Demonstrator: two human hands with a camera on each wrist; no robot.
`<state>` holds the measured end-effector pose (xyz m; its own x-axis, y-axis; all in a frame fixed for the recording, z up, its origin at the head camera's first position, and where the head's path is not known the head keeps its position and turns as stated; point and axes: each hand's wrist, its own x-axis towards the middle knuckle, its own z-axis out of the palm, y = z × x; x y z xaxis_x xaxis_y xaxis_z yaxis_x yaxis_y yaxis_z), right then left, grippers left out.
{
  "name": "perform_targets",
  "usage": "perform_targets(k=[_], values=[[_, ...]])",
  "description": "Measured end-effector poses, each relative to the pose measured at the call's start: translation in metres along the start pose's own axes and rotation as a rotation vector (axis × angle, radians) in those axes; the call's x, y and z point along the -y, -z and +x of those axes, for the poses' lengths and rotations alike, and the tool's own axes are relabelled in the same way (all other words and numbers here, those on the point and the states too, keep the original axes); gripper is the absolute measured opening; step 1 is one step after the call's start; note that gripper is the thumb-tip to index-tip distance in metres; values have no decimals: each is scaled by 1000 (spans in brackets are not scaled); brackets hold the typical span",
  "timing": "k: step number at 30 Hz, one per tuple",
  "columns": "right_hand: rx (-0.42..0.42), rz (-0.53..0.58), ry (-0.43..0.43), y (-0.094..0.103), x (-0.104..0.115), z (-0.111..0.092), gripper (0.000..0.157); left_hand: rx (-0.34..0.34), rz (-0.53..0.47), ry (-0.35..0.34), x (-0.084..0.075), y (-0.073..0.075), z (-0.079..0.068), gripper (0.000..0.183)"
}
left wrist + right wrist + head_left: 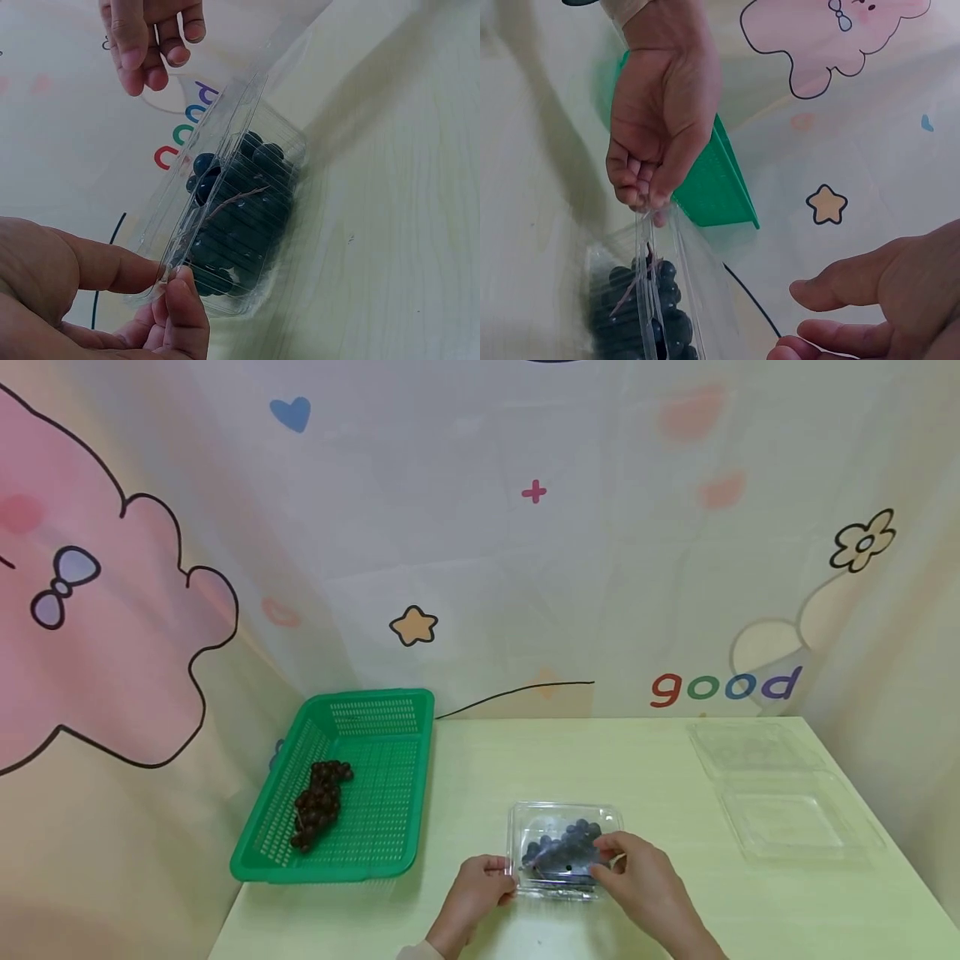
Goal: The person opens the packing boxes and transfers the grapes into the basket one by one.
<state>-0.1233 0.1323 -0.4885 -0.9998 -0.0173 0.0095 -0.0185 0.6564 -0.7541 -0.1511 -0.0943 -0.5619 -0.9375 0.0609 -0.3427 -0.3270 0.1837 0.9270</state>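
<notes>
Table [480, 768] | 1 basket [378, 802] | 2 grape bunches [320, 806] | left fingers [112, 266] pinching clamshell [543, 817] | right fingers [847, 337] apart

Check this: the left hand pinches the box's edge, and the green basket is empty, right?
The basket isn't empty: the head view shows grapes lying in it. The left hand does pinch the edge of the box.
</notes>
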Motion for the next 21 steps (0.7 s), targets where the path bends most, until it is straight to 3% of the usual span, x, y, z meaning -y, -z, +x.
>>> perform_targets(k=[11,21], values=[[4,-25,80,-11,17,2,27,-4,-18,-5,0,-1,1,20],[5,-118,149,-26,30,0,31,-8,-21,-11,2,-2,1,19]])
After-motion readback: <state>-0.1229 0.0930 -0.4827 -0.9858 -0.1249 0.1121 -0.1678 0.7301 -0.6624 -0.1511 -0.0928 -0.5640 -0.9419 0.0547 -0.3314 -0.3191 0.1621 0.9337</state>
